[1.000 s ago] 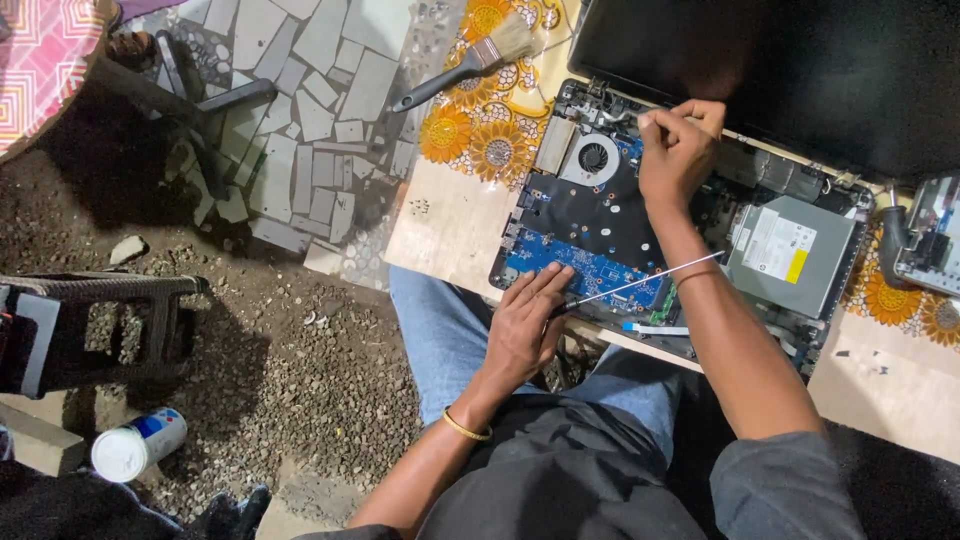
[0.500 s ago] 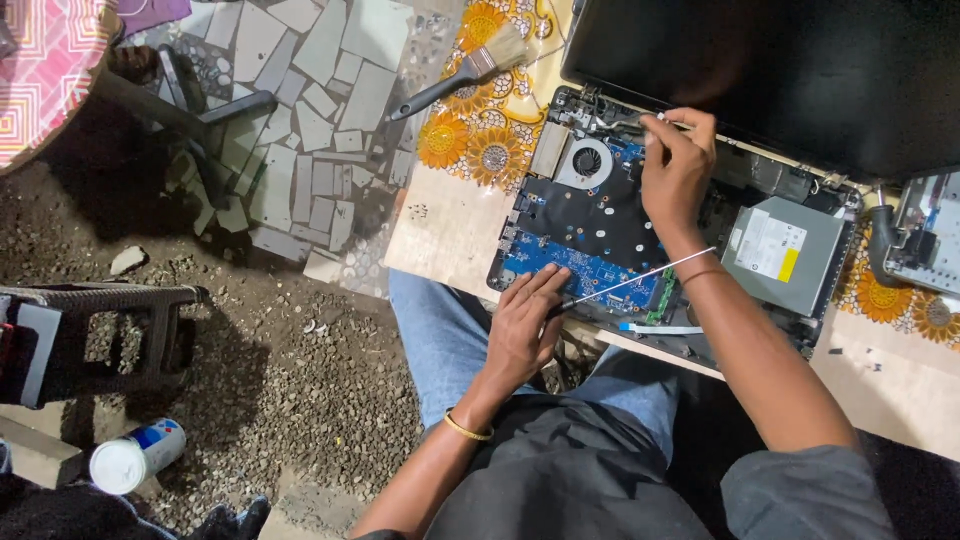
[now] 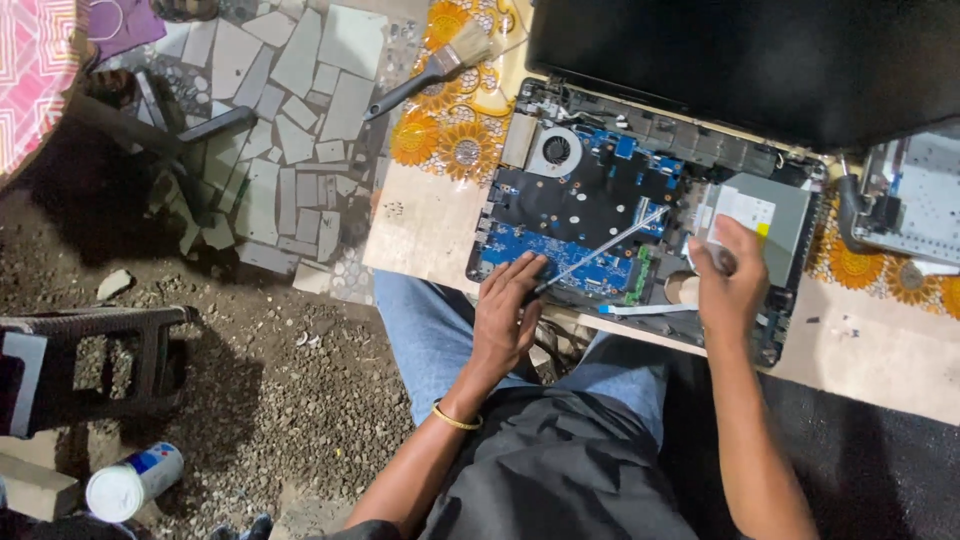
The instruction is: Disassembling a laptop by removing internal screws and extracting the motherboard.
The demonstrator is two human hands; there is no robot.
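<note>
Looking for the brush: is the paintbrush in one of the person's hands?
No, the paintbrush lies alone on the flowered cloth, away from both hands.
</note>
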